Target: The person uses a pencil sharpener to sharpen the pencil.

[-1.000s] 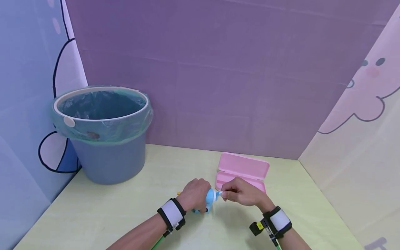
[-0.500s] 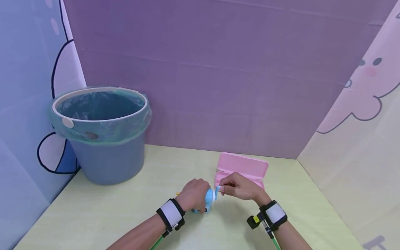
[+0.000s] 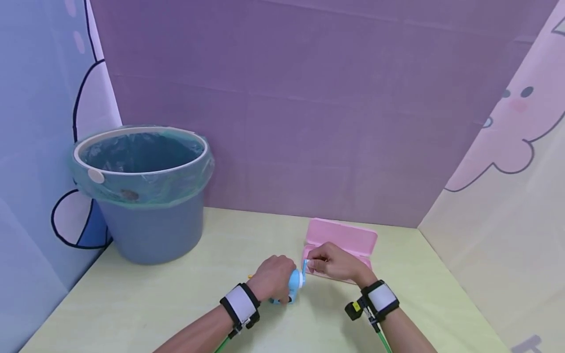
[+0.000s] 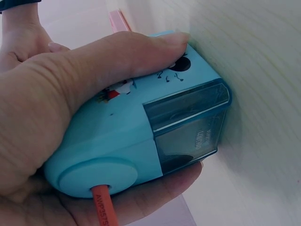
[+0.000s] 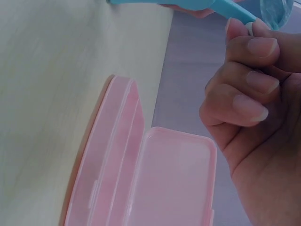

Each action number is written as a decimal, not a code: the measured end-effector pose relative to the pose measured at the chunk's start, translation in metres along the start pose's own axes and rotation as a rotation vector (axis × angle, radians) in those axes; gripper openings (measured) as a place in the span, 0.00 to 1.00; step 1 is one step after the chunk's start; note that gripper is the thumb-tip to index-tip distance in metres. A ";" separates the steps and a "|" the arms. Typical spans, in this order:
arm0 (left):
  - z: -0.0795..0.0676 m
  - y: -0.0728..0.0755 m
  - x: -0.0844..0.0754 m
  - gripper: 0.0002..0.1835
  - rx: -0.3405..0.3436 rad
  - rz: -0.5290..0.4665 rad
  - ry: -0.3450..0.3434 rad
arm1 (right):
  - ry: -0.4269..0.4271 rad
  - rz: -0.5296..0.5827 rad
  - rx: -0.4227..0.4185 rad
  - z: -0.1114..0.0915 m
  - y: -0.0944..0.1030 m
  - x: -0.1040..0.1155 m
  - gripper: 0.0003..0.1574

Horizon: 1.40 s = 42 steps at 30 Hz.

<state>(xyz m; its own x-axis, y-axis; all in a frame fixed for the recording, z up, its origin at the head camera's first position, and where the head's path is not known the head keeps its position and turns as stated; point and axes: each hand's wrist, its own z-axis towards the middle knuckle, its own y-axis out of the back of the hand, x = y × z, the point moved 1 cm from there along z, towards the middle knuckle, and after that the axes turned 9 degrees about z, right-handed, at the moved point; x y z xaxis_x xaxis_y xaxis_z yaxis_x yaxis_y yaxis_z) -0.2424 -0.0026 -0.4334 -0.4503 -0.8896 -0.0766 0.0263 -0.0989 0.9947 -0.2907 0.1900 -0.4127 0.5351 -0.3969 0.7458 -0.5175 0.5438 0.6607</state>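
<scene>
A light blue crank pencil sharpener [image 4: 127, 136] with a clear shavings drawer [image 4: 188, 127] is gripped by my left hand [image 3: 274, 278], thumb along one side and fingers under the other. An orange pencil [image 4: 104, 205] sticks out of the round hole at its end. My right hand [image 3: 337, 264] pinches the small white knob [image 5: 249, 29] of the blue crank arm [image 5: 233, 10] between thumb and index finger, the other fingers curled toward the palm. In the head view the crank arm points up from the sharpener's right end.
An open pink pencil case [image 3: 342, 236] lies just behind my right hand, its lid tipped back. A blue bin [image 3: 150, 230] lined with a green bag stands at the back left, against the purple backdrop [image 3: 300, 108]. The tabletop [image 3: 176, 299] is pale yellow-green.
My right hand has turned the crank, moving up and slightly left, so the arm now points upward. My left hand keeps its grip on the sharpener in about the same place.
</scene>
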 end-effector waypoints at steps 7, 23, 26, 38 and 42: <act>0.000 -0.001 0.000 0.27 0.010 0.004 0.001 | 0.002 -0.036 0.013 0.003 0.001 -0.004 0.15; -0.002 0.000 0.000 0.26 0.015 -0.012 -0.024 | 0.023 -0.091 0.019 0.007 0.000 -0.010 0.17; -0.002 0.001 0.001 0.26 0.006 -0.021 -0.018 | 0.039 -0.113 0.016 0.009 0.000 -0.008 0.16; -0.002 -0.003 0.001 0.26 0.020 -0.032 -0.021 | 0.003 -0.157 0.008 0.010 -0.005 -0.014 0.19; -0.002 -0.001 0.002 0.26 0.006 -0.034 -0.010 | 0.004 -0.127 -0.009 0.012 -0.006 -0.014 0.15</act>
<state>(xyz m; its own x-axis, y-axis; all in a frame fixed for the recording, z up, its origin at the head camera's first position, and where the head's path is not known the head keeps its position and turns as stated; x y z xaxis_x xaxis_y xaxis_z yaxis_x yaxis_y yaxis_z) -0.2419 -0.0054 -0.4350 -0.4595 -0.8814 -0.1092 0.0058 -0.1260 0.9920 -0.3036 0.1833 -0.4257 0.5987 -0.4597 0.6560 -0.4397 0.4959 0.7488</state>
